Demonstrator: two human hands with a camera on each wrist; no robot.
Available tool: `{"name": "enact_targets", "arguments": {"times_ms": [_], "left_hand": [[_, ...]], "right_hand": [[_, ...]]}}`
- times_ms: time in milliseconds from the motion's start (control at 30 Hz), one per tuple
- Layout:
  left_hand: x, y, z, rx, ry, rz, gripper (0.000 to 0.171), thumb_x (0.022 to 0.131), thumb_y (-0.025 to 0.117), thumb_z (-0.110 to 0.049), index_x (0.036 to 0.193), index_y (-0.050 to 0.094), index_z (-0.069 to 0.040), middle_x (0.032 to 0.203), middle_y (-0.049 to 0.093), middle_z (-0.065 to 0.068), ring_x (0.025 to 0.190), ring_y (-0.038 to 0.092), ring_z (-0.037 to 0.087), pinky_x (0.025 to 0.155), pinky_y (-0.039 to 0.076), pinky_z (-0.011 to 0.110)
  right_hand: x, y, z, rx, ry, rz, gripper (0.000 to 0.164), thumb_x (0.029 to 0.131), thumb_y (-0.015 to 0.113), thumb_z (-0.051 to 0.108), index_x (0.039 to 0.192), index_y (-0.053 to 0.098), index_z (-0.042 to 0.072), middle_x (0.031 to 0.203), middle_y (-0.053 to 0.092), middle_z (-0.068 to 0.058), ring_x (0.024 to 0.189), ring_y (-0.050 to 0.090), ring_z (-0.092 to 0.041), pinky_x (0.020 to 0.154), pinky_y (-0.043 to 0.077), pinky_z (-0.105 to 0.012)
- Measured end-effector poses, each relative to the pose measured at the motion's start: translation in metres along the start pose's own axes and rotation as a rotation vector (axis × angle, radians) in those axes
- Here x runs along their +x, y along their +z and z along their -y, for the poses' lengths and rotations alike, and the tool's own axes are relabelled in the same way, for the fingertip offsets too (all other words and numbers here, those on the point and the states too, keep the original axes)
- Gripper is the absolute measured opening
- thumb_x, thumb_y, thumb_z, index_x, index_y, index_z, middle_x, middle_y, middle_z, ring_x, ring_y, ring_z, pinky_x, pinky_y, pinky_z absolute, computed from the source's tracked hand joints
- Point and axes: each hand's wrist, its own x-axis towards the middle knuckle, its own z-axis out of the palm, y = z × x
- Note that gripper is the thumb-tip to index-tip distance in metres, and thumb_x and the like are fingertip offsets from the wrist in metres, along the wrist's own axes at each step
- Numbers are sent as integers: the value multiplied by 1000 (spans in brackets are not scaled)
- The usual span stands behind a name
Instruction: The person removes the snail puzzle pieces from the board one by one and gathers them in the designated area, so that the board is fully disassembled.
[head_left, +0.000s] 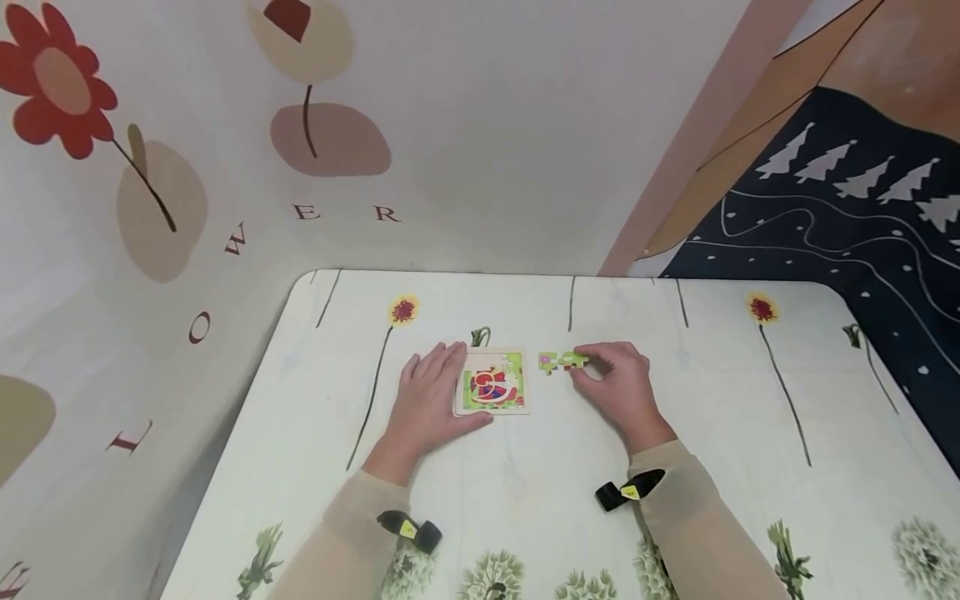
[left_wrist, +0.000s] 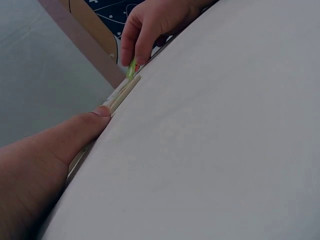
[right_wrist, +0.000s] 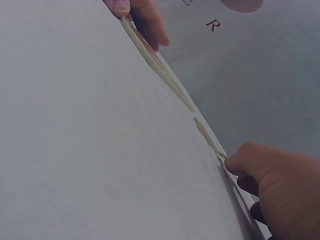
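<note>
A square wooden jigsaw board [head_left: 525, 383] with a red, purple and green picture lies on the table. My left hand [head_left: 431, 398] rests at its left side, fingers stretched along that edge and thumb against the near edge. Right of the board, my right hand [head_left: 618, 385] pinches a green puzzle piece [head_left: 573, 360] between thumb and index finger. Another green piece [head_left: 548, 362] with a pink spot adjoins it on the left, between the held piece and the board. In the right wrist view the pieces [right_wrist: 204, 131] appear edge-on, slightly tilted at the fingertips.
The white table [head_left: 525, 483] has printed flowers and stems. Its far edge meets a pale wall hanging [head_left: 487, 167] with letters and flower shapes. A dark hanging [head_left: 825, 217] with white trees stands at the right. Each sleeve carries a small black wrist camera [head_left: 630, 492].
</note>
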Motion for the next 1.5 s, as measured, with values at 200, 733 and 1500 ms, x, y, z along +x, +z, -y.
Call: {"name": "enact_targets", "arguments": {"times_ms": [200,733,1500], "left_hand": [[1,0,2,13,5,-1,119,82,75,-75,169,29,-9,171,36,9,160,24,32,126,15,62],[1,1,1,10,0,7,115,83,75,-75,168,32,-10,171,36,8,160,23,31,126,14,61],[1,-1,-1,-4,3,-1,112,83,76,-73,167,36,-11,171,36,8,160,24,31,126,14,61]], "right_hand": [[2,1,-1,-13,9,21,30,87,88,9,116,82,10,116,79,-8,118,60,-33,109,32,-64],[3,0,2,-1,31,30,29,86,87,7,114,81,7,121,76,-12,119,59,-37,110,36,-62],[4,11,10,-15,-10,-33,19,97,78,20,112,81,8,117,69,-10,118,54,-35,105,28,-62]]}}
